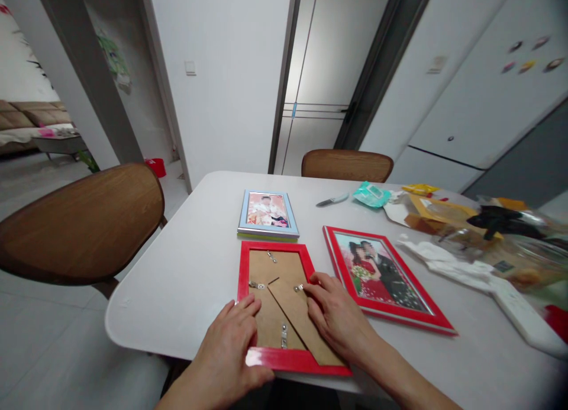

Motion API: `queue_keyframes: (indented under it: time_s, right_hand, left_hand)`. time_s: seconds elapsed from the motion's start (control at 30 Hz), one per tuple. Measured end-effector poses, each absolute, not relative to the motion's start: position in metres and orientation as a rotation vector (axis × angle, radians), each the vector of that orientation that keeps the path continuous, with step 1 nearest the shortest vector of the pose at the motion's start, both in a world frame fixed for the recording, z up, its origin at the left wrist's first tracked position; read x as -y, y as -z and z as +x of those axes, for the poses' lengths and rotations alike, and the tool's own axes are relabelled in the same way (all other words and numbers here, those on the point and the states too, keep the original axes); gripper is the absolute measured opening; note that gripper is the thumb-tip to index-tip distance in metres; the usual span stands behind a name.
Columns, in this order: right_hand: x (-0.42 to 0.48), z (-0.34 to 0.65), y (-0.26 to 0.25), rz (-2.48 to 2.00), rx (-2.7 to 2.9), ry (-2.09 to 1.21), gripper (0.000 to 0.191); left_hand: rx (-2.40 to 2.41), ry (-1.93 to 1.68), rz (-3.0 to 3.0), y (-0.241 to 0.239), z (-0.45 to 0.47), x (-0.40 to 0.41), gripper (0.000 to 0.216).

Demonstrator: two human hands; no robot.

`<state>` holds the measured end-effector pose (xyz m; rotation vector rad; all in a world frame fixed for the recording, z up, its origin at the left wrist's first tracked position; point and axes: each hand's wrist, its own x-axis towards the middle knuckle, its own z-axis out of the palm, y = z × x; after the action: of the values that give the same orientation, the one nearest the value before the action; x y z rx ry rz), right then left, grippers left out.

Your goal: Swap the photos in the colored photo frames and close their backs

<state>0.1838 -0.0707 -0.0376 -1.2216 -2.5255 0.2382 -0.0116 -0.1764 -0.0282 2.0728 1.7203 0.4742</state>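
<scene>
A red picture frame (295, 361) lies face down at the table's front edge, its brown backboard (261, 306) showing. Small metal clips sit along the board's sides, and a slanted stand leg (306, 333) is attached to it. My left hand (231, 345) grips the frame's lower left corner, thumb on the front rail and fingers over the left rail onto the board. Fingertips of my right hand (332, 312) press at the right metal clip (299, 288), the other fingers curled over the stand leg. Just right lies a second red picture frame (439, 322), photo side up.
Behind the work lies a light blue picture frame (294, 219) on top of a greenish one. Farther back are a knife (332, 200) and a teal packet (371, 195). Plastic bags and wrappings (510, 250) crowd the table's right side. Wooden chairs (84, 220) stand left and behind.
</scene>
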Motion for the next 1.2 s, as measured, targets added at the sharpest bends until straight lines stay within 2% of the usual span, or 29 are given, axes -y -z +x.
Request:
queue_keyframes:
  time_s: [0.13,0.4,0.6,0.83,1.2]
  right_hand:
    - [0.068,0.180,0.036,-1.251,2.521,-0.269,0.031]
    - [0.072,0.187,0.037,-1.184,2.558,-0.302,0.029]
    - [0.071,0.172,0.027,-1.170,2.555,-0.147,0.024]
    - [0.075,0.112,0.027,-0.915,2.639,-0.336,0.021]
    - [0.066,0.092,0.035,-1.019,2.599,-0.408,0.017]
  left_hand:
    - [-1.712,-0.467,2.066,0.028,-0.011,0.176,0.032]
    - [-1.740,-0.490,2.051,0.030,-0.010,0.179,0.031]
    - [-1.705,-0.553,2.038,0.034,-0.012,0.180,0.029]
    - [-1.687,-0.561,2.053,0.036,-0.013,0.181,0.031]
    - [-1.660,-0.592,2.041,0.040,-0.014,0.180,0.036]
